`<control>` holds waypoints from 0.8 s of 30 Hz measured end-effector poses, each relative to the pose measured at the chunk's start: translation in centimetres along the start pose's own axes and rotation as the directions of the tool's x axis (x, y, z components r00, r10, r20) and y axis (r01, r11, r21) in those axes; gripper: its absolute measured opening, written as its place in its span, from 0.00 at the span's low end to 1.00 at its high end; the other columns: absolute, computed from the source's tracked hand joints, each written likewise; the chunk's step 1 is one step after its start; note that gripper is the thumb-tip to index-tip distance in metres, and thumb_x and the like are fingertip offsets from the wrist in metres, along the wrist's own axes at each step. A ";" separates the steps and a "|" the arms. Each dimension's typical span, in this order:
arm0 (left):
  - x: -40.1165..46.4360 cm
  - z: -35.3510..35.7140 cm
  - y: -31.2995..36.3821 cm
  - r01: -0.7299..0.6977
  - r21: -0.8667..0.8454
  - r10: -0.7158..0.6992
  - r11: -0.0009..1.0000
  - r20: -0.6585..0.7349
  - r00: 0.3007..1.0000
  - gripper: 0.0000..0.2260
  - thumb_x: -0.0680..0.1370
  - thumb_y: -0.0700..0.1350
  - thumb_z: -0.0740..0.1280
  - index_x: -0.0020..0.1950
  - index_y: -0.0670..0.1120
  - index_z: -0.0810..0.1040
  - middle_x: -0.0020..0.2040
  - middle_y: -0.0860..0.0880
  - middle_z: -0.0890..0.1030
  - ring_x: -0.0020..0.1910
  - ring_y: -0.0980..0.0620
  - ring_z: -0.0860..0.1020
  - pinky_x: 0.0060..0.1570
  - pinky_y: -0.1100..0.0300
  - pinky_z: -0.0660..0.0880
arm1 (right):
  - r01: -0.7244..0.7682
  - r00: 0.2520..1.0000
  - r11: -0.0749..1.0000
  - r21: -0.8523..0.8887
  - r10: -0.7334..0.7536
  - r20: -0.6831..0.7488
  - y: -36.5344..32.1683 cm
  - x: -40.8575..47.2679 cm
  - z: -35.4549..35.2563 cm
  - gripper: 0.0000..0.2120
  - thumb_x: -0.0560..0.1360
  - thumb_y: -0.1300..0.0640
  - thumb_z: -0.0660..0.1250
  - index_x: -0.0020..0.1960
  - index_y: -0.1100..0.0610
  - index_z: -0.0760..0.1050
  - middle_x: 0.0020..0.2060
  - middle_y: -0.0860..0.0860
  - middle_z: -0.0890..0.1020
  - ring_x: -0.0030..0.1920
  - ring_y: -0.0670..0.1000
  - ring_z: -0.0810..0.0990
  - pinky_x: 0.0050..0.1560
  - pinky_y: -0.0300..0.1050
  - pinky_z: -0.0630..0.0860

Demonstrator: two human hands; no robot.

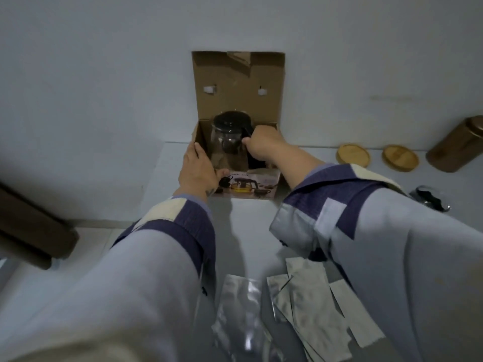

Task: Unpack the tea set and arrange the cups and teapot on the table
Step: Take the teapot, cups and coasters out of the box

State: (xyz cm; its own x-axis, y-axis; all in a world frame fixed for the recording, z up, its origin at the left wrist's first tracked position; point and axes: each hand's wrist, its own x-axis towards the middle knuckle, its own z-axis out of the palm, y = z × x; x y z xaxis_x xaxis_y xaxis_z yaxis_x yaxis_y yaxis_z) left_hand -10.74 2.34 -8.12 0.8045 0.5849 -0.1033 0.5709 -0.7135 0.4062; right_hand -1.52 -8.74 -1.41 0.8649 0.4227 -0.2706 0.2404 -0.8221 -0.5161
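An open cardboard box [236, 82] stands against the wall at the back of the table, its lid flap upright. A glass teapot [228, 133] with a black lid and black handle rises partly out of the box. My right hand [261, 143] grips the teapot's handle. My left hand [197, 169] rests on the box's left front corner, fingers along the wall, thumb over the printed front panel. No cups are visible; the inside of the box is dark behind the teapot.
Two round wooden coasters [352, 154] [400, 157] and a brown cylindrical tin [460, 147] sit at the back right. A shiny metal object [431, 197] lies by my right sleeve. Several silver foil pouches [308, 309] lie on the near table. A dark wooden piece [34, 231] is at left.
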 end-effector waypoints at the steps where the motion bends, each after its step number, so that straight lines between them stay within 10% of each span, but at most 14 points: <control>1: -0.1 -0.1 0.1 0.002 0.000 -0.002 1.000 0.003 1.000 0.45 0.75 0.57 0.67 0.78 0.39 0.41 0.79 0.45 0.45 0.78 0.44 0.49 0.75 0.51 0.54 | 0.014 1.000 1.000 0.002 -0.014 -0.019 0.0 -0.4 -1.1 0.12 0.81 0.50 0.59 0.52 0.59 0.73 0.42 0.53 0.75 0.40 0.53 0.77 0.43 0.47 0.76; 9: -0.2 -0.7 0.3 0.017 0.020 -0.018 1.000 0.045 0.999 0.46 0.75 0.57 0.67 0.78 0.38 0.41 0.79 0.43 0.45 0.78 0.43 0.48 0.76 0.51 0.54 | -0.028 0.972 0.998 0.052 0.039 -0.233 2.7 -2.7 -7.5 0.17 0.81 0.50 0.57 0.59 0.63 0.74 0.56 0.59 0.80 0.54 0.59 0.80 0.58 0.51 0.78; 14: -0.1 -0.5 0.4 0.035 -0.014 -0.035 0.999 0.037 0.999 0.46 0.75 0.55 0.69 0.78 0.39 0.42 0.79 0.44 0.47 0.77 0.43 0.51 0.75 0.49 0.56 | -0.076 0.943 0.997 -0.015 0.067 -0.327 5.8 -2.8 -9.6 0.16 0.81 0.51 0.57 0.42 0.61 0.70 0.56 0.61 0.80 0.48 0.58 0.79 0.33 0.44 0.70; 18: 0.0 -0.3 0.5 0.038 -0.039 -0.038 0.998 0.018 0.999 0.46 0.74 0.54 0.70 0.78 0.39 0.42 0.79 0.43 0.48 0.77 0.43 0.53 0.75 0.48 0.57 | -0.134 0.917 0.990 0.044 0.140 -0.374 8.6 -2.5 -8.8 0.16 0.81 0.53 0.58 0.60 0.64 0.73 0.58 0.60 0.78 0.56 0.60 0.78 0.43 0.45 0.68; 24: 0.3 0.2 0.4 0.032 -0.054 -0.033 0.998 -0.024 0.999 0.45 0.74 0.54 0.70 0.78 0.40 0.43 0.78 0.44 0.50 0.76 0.43 0.55 0.74 0.48 0.58 | -0.190 0.925 0.981 0.047 0.195 -0.327 13.1 -1.6 -4.4 0.18 0.81 0.54 0.57 0.62 0.68 0.71 0.61 0.63 0.76 0.61 0.62 0.75 0.56 0.49 0.72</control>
State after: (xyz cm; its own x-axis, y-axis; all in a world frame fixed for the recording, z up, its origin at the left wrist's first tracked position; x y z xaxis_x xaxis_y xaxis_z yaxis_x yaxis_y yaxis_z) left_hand -10.27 2.14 -8.19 0.7809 0.6174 -0.0951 0.5868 -0.6727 0.4508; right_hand 2.24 -21.85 -4.13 0.9907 0.1061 -0.0854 0.0506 -0.8688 -0.4926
